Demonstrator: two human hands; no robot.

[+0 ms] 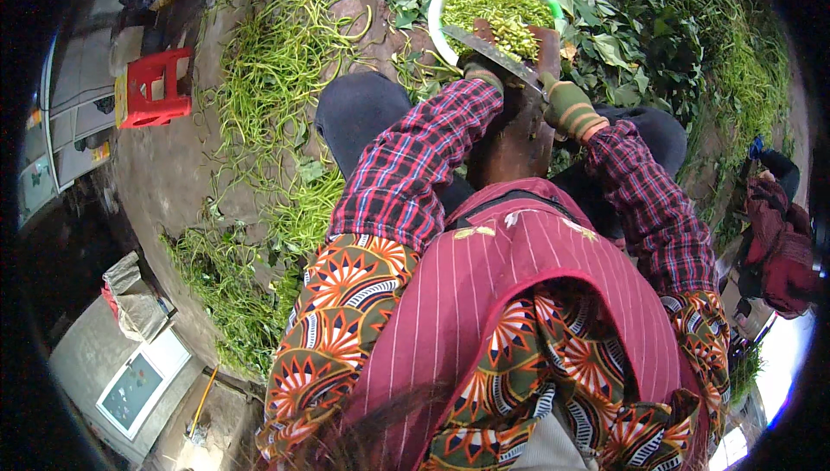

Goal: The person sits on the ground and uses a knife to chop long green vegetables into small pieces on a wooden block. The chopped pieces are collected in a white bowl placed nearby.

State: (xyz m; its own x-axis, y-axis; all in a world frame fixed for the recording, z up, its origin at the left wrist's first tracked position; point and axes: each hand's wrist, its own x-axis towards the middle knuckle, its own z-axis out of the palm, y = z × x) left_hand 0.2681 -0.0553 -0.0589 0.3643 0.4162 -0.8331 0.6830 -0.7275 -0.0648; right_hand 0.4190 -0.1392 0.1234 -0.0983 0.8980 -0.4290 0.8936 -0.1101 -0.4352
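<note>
Between the person's knees, a brown wooden board (519, 138) slopes up to a white, green-marked basin (437, 14) of chopped green pieces (497, 0). The gloved right hand (571, 110) is closed around a knife (491, 53), whose blade crosses the basin's near edge. The left hand (482, 73) is mostly hidden by its sleeve and the blade; I cannot tell how open it is or what it holds. Loose leaves (609, 49) crowd the basin's right side; long green beans (268, 64) spread leftward over the brown ground (169, 181). Farther out are a red stool (160, 89), a grey sack (137, 302) and, far right, another person (778, 242).
</note>
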